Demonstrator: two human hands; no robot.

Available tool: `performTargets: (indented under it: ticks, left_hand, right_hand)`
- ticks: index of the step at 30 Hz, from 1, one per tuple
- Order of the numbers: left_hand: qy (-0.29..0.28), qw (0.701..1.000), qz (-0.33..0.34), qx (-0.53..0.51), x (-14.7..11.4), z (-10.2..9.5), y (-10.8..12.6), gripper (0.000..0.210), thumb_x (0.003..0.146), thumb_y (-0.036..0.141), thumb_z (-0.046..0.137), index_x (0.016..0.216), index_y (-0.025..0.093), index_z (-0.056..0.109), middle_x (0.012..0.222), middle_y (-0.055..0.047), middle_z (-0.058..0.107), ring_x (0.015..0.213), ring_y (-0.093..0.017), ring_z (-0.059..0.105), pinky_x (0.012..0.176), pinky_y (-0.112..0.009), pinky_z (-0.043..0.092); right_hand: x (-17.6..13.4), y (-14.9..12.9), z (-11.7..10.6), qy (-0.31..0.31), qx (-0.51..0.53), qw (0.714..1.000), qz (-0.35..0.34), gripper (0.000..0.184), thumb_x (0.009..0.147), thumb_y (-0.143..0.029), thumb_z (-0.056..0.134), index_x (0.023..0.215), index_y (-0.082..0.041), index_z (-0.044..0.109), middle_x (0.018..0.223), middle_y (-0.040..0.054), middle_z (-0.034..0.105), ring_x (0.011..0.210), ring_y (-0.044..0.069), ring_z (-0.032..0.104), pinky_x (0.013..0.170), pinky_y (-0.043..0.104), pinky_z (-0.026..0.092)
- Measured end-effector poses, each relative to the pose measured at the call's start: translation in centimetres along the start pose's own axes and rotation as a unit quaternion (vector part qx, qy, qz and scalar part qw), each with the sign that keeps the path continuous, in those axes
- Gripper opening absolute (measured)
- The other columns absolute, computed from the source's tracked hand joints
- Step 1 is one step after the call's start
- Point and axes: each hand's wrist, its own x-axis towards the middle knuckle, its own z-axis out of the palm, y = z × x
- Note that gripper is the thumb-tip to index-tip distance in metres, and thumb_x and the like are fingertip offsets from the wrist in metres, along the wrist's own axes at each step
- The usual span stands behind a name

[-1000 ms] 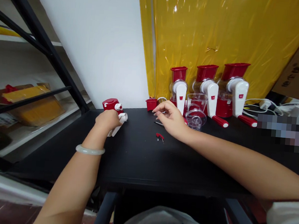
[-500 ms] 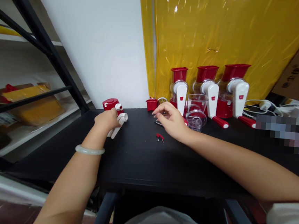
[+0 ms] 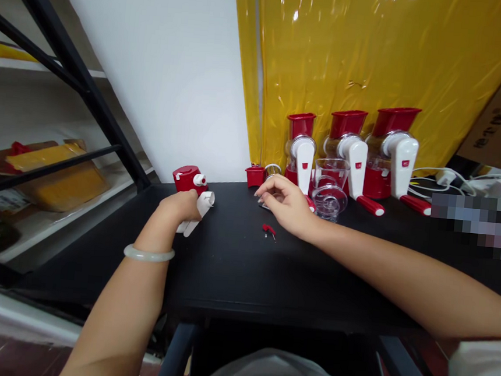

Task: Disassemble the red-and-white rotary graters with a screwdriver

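Now left hand (image 3: 180, 206) sits lower at the white part (image 3: 204, 204), fingers' grip unclear; right hand (image 3: 288, 206) stays loosely curled.

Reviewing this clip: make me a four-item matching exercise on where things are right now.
Column one
1. Pale ring-shaped bracelet
2. Small red plastic piece
3. White plastic part with a round end
4. Three red-and-white plastic crank machines

Column two
A. Standing before glossy yellow plastic sheeting
B. Partly covered by the left hand
C. Around the left wrist
D. On the black tabletop, nearer the camera than the right hand

Pairs: 1-C; 2-D; 3-B; 4-A
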Motion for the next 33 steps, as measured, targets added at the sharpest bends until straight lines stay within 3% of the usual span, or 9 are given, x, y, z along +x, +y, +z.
performTargets:
  ticks: [9,17,22,27,30,33]
  left_hand:
    - [-0.019,1.0,-0.003,-0.006,0.2,0.3,-0.2,0.045,0.056,0.029,0.073,0.099,0.018,0.064,0.086,-0.012,0.074,0.077,-0.031,0.07,0.063,-0.033,0.051]
    - [-0.02,1.0,0.003,-0.02,0.5,0.5,-0.7,0.038,0.057,0.028,0.071,0.093,0.02,0.062,0.085,-0.012,0.073,0.071,-0.03,0.069,0.06,-0.034,0.05]
    - [0.004,0.999,0.011,-0.043,0.7,0.4,-0.9,0.029,0.059,0.03,0.07,0.085,0.02,0.06,0.085,-0.013,0.072,0.071,-0.031,0.07,0.058,-0.033,0.047]
    - [0.032,0.999,0.023,-0.034,1.5,0.9,-1.4,0.035,0.061,0.039,0.072,0.088,0.019,0.06,0.1,-0.017,0.072,0.09,-0.034,0.069,0.066,-0.034,0.047]
    - [0.031,0.999,0.019,-0.02,1.8,1.0,-1.5,0.044,0.066,0.042,0.069,0.1,0.017,0.059,0.106,-0.018,0.071,0.095,-0.033,0.068,0.069,-0.034,0.047]
    - [0.029,1.0,0.01,-0.001,1.9,1.0,-1.4,0.05,0.07,0.045,0.065,0.11,0.016,0.056,0.11,-0.018,0.07,0.098,-0.033,0.067,0.071,-0.034,0.047]
  right_hand:
    - [-0.1,0.0,0.0,-0.023,0.009,1.0,0.004,0.006,0.082,-0.017,0.056,0.083,-0.019,0.061,0.085,0.0017,0.062,0.078,0.013,0.06,0.072,0.031,0.05]
    - [0.9,-1.7,-1.0,-0.029,-0.035,0.998,-0.051,0.009,0.083,-0.015,0.054,0.082,-0.02,0.061,0.083,0.0021,0.061,0.078,0.014,0.059,0.072,0.032,0.049]
    - [3.7,-4.3,-4.9,0.032,-0.113,0.987,-0.11,0.009,0.085,-0.018,0.054,0.089,-0.021,0.062,0.091,0.0032,0.062,0.087,0.017,0.059,0.078,0.035,0.048]
    - [5.9,-5.5,-10.1,0.083,-0.236,0.961,-0.12,0.012,0.083,-0.023,0.061,0.095,-0.022,0.064,0.099,0.0055,0.061,0.097,0.022,0.057,0.089,0.041,0.045]
    - [6.5,-5.3,-12.5,0.052,-0.351,0.933,-0.057,0.021,0.082,-0.033,0.065,0.099,-0.022,0.065,0.104,0.0082,0.062,0.107,0.028,0.054,0.095,0.048,0.041]
    - [6.5,-4.7,-14.1,-0.049,-0.442,0.894,0.054,0.049,0.077,-0.049,0.068,0.117,-0.021,0.062,0.113,0.012,0.063,0.112,0.033,0.053,0.094,0.05,0.043]
